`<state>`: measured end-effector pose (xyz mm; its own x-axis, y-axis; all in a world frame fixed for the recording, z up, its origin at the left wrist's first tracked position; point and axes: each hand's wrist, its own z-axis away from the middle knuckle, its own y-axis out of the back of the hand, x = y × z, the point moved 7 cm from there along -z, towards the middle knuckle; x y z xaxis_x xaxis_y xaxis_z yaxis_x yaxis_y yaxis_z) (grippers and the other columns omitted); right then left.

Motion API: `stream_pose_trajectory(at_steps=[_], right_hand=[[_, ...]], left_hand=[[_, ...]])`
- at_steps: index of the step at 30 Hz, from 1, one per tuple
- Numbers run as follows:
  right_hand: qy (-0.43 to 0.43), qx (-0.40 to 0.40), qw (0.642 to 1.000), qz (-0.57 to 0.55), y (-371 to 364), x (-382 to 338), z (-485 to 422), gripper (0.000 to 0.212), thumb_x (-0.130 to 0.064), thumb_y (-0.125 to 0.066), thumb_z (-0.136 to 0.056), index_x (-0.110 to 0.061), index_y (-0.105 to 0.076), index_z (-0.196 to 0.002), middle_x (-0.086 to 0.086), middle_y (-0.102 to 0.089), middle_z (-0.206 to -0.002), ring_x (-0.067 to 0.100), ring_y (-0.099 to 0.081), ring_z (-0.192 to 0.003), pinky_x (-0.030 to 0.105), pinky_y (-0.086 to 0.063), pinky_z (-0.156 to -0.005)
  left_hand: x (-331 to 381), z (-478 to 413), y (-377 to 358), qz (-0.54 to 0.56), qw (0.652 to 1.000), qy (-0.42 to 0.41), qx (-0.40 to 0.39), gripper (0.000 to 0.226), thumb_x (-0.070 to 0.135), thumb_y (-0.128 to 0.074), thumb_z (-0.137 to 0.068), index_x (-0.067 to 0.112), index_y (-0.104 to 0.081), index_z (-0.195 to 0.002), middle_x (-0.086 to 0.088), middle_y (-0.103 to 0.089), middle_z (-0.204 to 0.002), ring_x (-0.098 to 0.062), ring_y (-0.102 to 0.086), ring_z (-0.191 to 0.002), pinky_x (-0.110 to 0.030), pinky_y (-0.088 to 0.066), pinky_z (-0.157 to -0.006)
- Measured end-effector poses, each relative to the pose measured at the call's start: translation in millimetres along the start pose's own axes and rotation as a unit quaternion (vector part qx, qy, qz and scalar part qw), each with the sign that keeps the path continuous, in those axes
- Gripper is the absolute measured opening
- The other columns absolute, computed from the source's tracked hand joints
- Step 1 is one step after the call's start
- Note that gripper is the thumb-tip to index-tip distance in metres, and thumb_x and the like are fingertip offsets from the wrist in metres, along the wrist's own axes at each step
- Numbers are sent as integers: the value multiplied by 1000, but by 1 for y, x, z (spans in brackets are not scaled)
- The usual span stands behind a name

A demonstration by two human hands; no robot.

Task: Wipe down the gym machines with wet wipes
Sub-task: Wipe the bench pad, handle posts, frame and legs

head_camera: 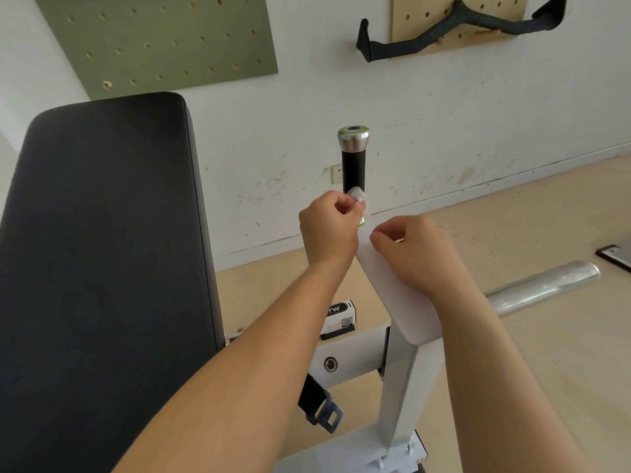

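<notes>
Pinching a small crumpled white wipe (357,195) between thumb and fingertips, my left hand (327,230) sits at centre frame and presses the damp wad against the lower end of a black, matte, cylindrical grip (353,169). That grip stands upright and is topped by a flared, brushed silver cap (353,139) with a thin green ring. My left forearm reaches up from the bottom of the frame, wrist straight, knuckles facing me. Just right of it, my right hand (420,254) lies over a smooth white, flat-sided beam (392,288) that slopes down toward me; its fingers are curled in toward the thumb, and I cannot tell whether they pinch anything. The two hands are near each other but apart. A broad black pad (102,250) with rounded corners and a soft sheen fills the left of the frame. At right a round, shiny metal bar (546,285) juts out sideways. Behind, on the scuffed white wall, hang a green pegboard (153,39) at upper left and a tan one at upper right.
</notes>
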<state>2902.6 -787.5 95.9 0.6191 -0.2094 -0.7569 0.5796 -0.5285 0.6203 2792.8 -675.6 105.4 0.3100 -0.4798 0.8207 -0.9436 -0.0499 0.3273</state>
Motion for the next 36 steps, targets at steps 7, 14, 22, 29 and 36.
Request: stream_pose_trajectory(at_steps=[7, 14, 22, 29, 36], right_hand=[[23, 70, 996, -59, 11, -5, 2, 36, -19, -53, -97, -31, -64, -129, -11, -67, -116, 12, -61, -108, 26, -42, -88], [1, 24, 948, -317, 2, -14, 5, 15, -16, -63, -96, -17, -77, -104, 2, -77, -88, 16, -74, -87, 26, -59, -72], [-11, 198, 937, -289, 29, -38, -49, 14, -15, -65, -84, -29, -68, -87, -7, -70, -85, 12, -69, -79, 30, -59, -74], [77, 201, 959, -183, 14, -55, -57, 36, -31, -53, -98, -5, -63, -75, 10, -46, -60, 10, -34, -53, 24, -29, -53], [118, 239, 962, -52, 5, -60, -58, 39, -24, -44, -106, -10, -50, -70, -3, -44, -55, 12, -34, -50, 22, -24, -49]], left_hand=[[-1, 16, 13, 51, 994, -8, -93, 11, 20, -78, -85, 24, -67, -86, 11, -70, -82, -4, -66, -79, -20, -51, -71], [15, 22, 27, 145, 983, 2, -115, 7, 18, -77, -87, 21, -76, -93, 5, -76, -88, -16, -72, -86, -41, -60, -84], [6, -14, 37, 107, 987, 65, -98, 18, 20, -63, -89, 32, -75, -96, 18, -71, -106, -14, -68, -103, -43, -56, -95], [-12, -23, 48, 107, 991, 68, -32, 28, 11, -55, -89, 30, -75, -89, 18, -70, -94, -16, -70, -88, -42, -60, -82], [-15, -22, 37, 113, 991, 60, -28, 27, 15, -54, -88, 32, -75, -86, 22, -70, -89, -15, -71, -89, -43, -59, -82]])
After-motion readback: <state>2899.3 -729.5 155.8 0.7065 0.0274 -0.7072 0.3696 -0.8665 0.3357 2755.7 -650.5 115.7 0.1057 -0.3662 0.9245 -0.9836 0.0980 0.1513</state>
